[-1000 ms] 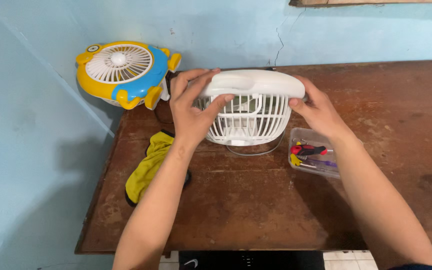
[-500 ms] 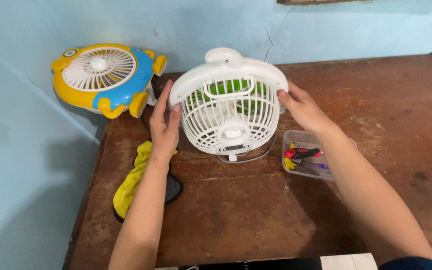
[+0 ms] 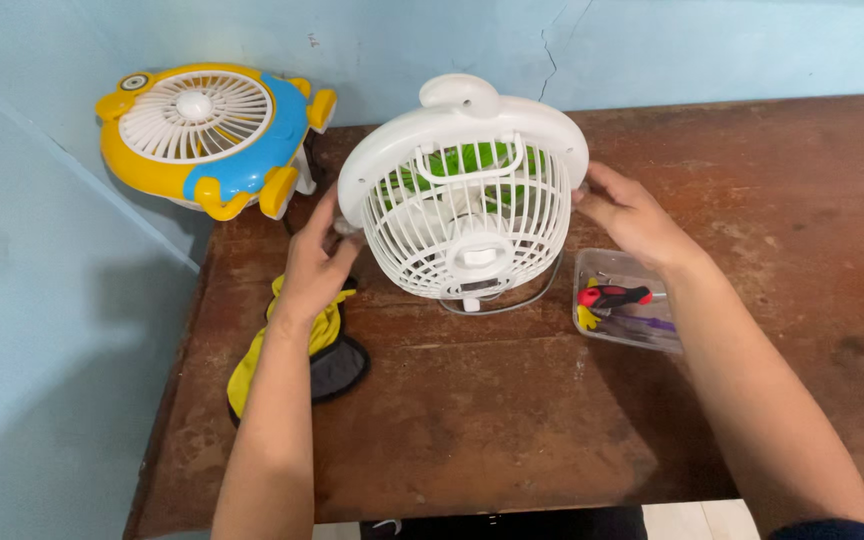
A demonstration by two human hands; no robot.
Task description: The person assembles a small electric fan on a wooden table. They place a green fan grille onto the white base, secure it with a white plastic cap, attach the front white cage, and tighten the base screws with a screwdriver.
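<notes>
- Your left hand (image 3: 314, 262) is against the left rim of the white fan (image 3: 464, 195), fingers loosely curled round its edge; you grip the housing from the side, not the grille.
- Your right hand (image 3: 629, 215) is at the fan's right rim, fingertips touching the edge, fingers slightly spread; how firmly they close on it cannot be told.
- The white fan stands upright near the back of the brown wooden table (image 3: 732, 400), grille facing you, on a thin wire stand. Green blades show behind the bars, and a curved handle rises from its top.
- Just right of the fan, beneath your right wrist, sits a shallow clear plastic tray (image 3: 620, 335). In it lie a screwdriver with a red and black handle (image 3: 612, 296), a small yellow piece beside it and a purple-handled tool nearer you; the smaller bits are too small to tell.
- A yellow and dark cloth (image 3: 292, 350) lies on the table under your left forearm.
- A yellow and blue toy-shaped fan (image 3: 207, 135) leans against the pale blue wall at the table's back left corner, well apart from the white fan.
</notes>
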